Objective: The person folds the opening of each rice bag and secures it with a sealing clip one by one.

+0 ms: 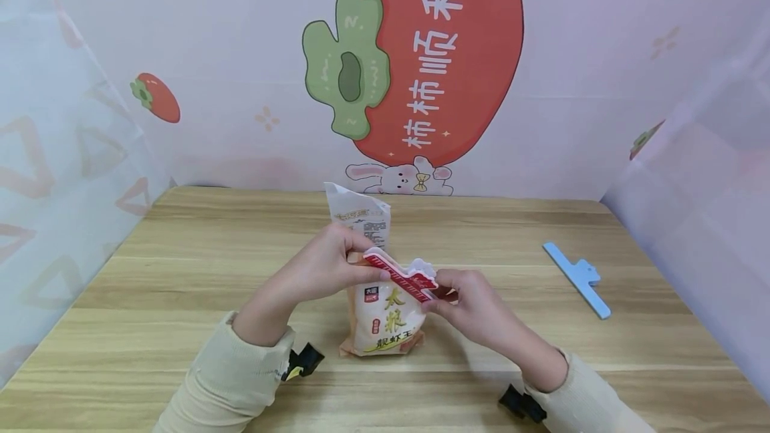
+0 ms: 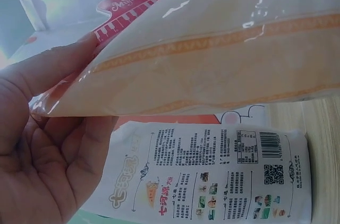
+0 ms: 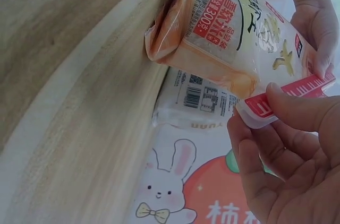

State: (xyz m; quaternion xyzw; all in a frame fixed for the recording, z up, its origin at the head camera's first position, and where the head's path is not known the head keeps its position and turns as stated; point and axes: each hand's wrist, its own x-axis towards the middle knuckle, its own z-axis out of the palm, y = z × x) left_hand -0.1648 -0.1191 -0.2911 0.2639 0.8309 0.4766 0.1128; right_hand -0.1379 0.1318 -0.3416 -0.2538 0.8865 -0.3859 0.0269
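Note:
A small rice bag (image 1: 385,319) with orange sides stands upright on the table in the head view. Along its top edge lies a red bag clip (image 1: 400,276) with a piano-key pattern and a white back. My left hand (image 1: 327,262) pinches the left end of the clip together with the bag's top corner; in the left wrist view the thumb lies on the clip and the fingers are under the corner. At the clip's other end, my right hand (image 1: 475,303) grips it between thumb and fingers, as the right wrist view shows.
Behind the rice bag stands a taller white printed bag (image 1: 361,212), partly hidden by my left hand. A light blue bag clip (image 1: 577,279) lies on the wooden table (image 1: 240,219) to the right. Printed cloth walls (image 1: 228,32) enclose the back and sides.

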